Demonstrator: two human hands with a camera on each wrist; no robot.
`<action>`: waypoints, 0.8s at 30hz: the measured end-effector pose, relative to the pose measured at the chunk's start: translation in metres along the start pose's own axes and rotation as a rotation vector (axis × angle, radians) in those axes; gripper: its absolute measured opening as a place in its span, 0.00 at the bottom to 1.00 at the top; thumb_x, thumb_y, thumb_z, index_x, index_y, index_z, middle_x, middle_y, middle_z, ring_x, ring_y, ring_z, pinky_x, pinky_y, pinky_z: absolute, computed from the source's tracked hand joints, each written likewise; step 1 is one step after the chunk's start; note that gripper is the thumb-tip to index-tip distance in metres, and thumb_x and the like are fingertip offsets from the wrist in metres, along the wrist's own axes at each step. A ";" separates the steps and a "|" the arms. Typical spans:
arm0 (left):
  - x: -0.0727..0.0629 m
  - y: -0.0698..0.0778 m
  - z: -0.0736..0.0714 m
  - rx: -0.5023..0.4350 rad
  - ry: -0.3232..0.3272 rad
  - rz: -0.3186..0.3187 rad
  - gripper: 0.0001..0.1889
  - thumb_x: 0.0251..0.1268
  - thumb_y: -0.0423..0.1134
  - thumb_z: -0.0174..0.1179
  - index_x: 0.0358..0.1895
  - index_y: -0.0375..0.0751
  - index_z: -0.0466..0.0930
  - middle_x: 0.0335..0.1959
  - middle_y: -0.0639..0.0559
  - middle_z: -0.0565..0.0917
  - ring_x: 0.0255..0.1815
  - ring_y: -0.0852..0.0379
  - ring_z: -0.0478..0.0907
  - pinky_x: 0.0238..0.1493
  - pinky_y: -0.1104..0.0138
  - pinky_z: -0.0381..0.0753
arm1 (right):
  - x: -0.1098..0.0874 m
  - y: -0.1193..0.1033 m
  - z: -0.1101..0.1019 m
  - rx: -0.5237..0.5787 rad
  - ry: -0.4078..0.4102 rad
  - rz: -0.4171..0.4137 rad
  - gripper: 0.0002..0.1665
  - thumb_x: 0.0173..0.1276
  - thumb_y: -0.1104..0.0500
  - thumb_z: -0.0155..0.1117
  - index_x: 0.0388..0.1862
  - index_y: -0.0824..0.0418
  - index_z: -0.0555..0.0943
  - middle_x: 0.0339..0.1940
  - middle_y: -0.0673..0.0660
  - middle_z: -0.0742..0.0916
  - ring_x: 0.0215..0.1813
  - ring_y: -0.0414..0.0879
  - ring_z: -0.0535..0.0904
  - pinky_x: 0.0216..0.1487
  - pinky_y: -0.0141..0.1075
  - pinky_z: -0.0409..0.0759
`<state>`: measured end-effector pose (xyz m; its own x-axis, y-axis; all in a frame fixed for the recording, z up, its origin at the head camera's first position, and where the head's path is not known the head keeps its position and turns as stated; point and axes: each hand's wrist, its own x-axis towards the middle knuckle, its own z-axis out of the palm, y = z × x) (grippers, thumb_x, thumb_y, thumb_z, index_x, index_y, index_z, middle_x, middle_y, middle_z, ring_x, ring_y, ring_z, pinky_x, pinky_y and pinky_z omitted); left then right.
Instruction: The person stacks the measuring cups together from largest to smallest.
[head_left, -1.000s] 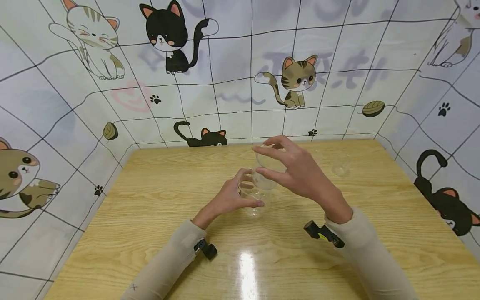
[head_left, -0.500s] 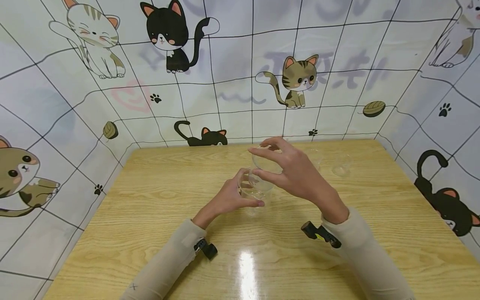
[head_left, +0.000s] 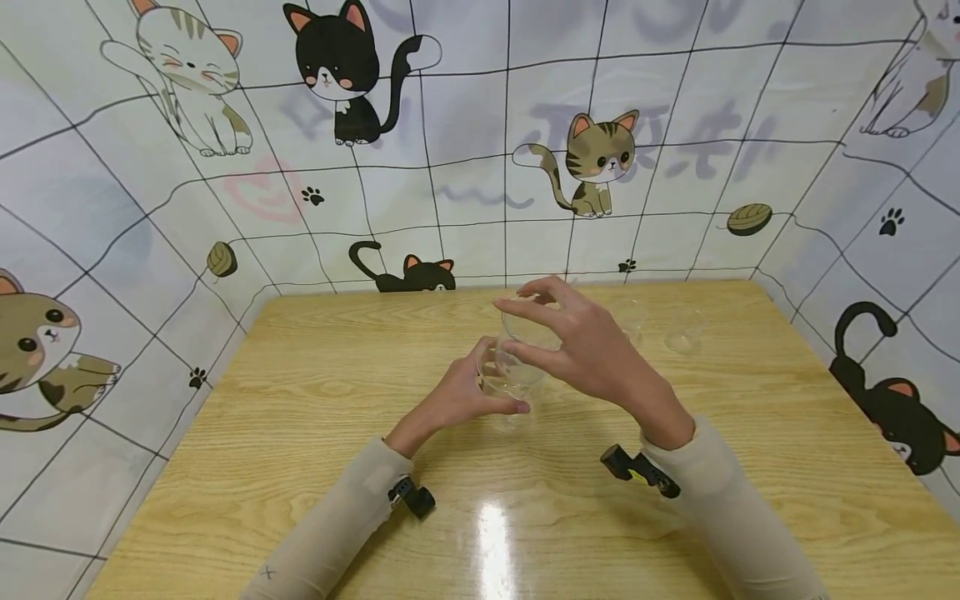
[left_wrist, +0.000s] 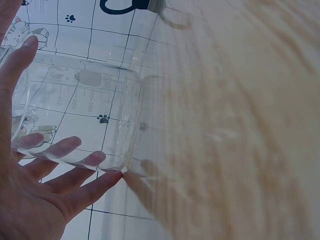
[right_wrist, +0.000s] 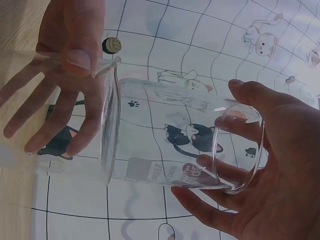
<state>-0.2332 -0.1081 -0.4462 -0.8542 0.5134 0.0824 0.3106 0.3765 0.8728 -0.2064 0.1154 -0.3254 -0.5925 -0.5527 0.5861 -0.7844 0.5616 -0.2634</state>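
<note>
In the head view my left hand (head_left: pixel 472 392) grips a large clear glass beaker (head_left: pixel 510 417) that stands on the table. Its printed scale, with marks up to 400, shows in the left wrist view, fingers round the glass beaker (left_wrist: pixel 80 110). Above it, my right hand (head_left: pixel 588 342) holds a smaller clear glass beaker (head_left: pixel 525 329), thumb and fingers round its upper end. In the right wrist view this smaller beaker (right_wrist: pixel 165 135) reads 250 ml. Its lower end is at the large beaker's rim (right_wrist: pixel 110 125); how far inside it reaches is hard to tell through the glass.
Two more clear glass vessels stand toward the back right of the wooden table (head_left: pixel 315 467): a faint one (head_left: pixel 632 317) partly behind my right hand and another glass vessel (head_left: pixel 684 337) farther right. A cat-patterned sheet (head_left: pixel 465 183) walls the table's back and sides.
My right hand with the smaller beaker has shifted slightly left and down over the large beaker. My left hand and the large beaker have stayed in place.
</note>
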 end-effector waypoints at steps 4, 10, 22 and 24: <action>0.000 0.000 0.000 0.001 0.000 0.007 0.45 0.51 0.60 0.79 0.71 0.70 0.61 0.62 0.57 0.80 0.65 0.49 0.80 0.54 0.55 0.84 | 0.000 0.000 0.001 0.007 -0.002 0.000 0.29 0.69 0.49 0.74 0.68 0.51 0.82 0.61 0.58 0.82 0.52 0.50 0.83 0.39 0.41 0.80; -0.001 0.000 0.000 -0.009 -0.008 0.013 0.45 0.52 0.59 0.78 0.72 0.69 0.61 0.61 0.57 0.81 0.63 0.52 0.81 0.53 0.56 0.84 | -0.001 -0.001 0.003 0.021 -0.018 0.015 0.29 0.68 0.47 0.73 0.67 0.50 0.82 0.62 0.57 0.81 0.56 0.51 0.82 0.43 0.43 0.81; -0.001 0.001 0.000 0.012 0.004 0.015 0.43 0.51 0.61 0.78 0.69 0.69 0.62 0.56 0.58 0.84 0.54 0.58 0.83 0.49 0.59 0.84 | -0.001 -0.004 0.003 0.018 -0.033 0.024 0.29 0.68 0.46 0.73 0.67 0.49 0.82 0.61 0.57 0.81 0.56 0.51 0.82 0.44 0.44 0.81; -0.001 0.001 0.000 0.011 0.001 0.012 0.43 0.51 0.61 0.78 0.69 0.68 0.62 0.56 0.56 0.84 0.52 0.58 0.84 0.48 0.58 0.84 | -0.001 -0.005 0.003 0.019 -0.036 0.027 0.30 0.68 0.45 0.73 0.67 0.50 0.82 0.61 0.57 0.81 0.56 0.51 0.82 0.44 0.44 0.82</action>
<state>-0.2318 -0.1080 -0.4458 -0.8505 0.5176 0.0936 0.3259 0.3789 0.8662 -0.2025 0.1118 -0.3271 -0.6199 -0.5594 0.5503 -0.7708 0.5652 -0.2938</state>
